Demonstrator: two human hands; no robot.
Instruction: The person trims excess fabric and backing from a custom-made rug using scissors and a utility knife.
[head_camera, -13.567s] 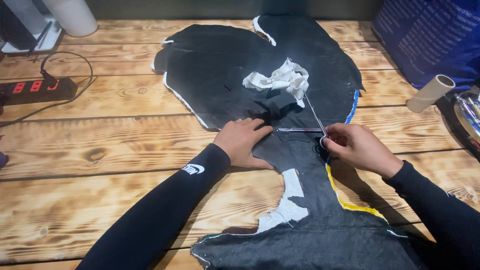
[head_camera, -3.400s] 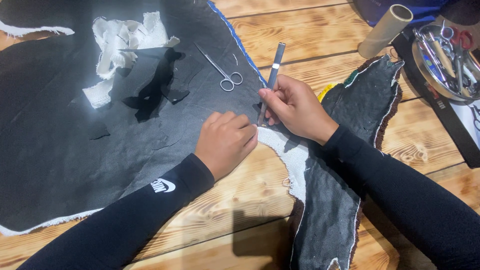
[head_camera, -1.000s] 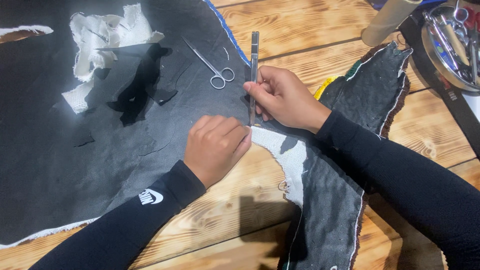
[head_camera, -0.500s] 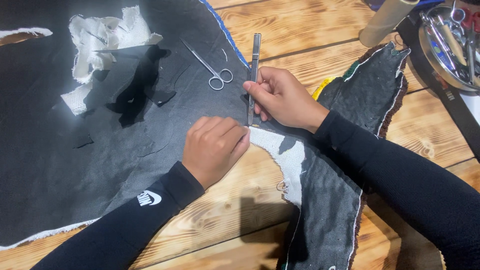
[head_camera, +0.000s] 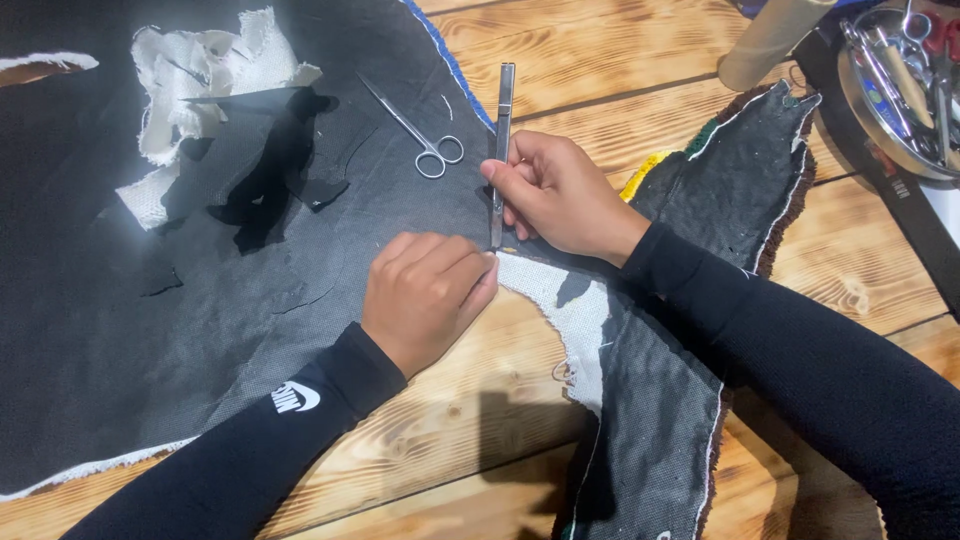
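Over at the upper left of the frame, some torn white cloth scraps (head_camera: 200, 75) lie on a big black backing sheet (head_camera: 150, 290) spread across the wooden table (head_camera: 620, 70). Near the middle top rest small silver scissors (head_camera: 415, 125), not touched by anyone. Just below the middle, the person's left hand (head_camera: 425, 300) is curled into a loose fist and presses the sheet down, holding nothing. Right beside it, the right hand (head_camera: 560, 195) pinches a thin metal blade tool (head_camera: 500, 150) held upright, its tip at the sheet's edge where white mesh (head_camera: 560, 310) shows. It looks like careful trimming along that edge. At the upper right sit a cardboard tube (head_camera: 770, 40) and a tray of tools (head_camera: 900, 90).
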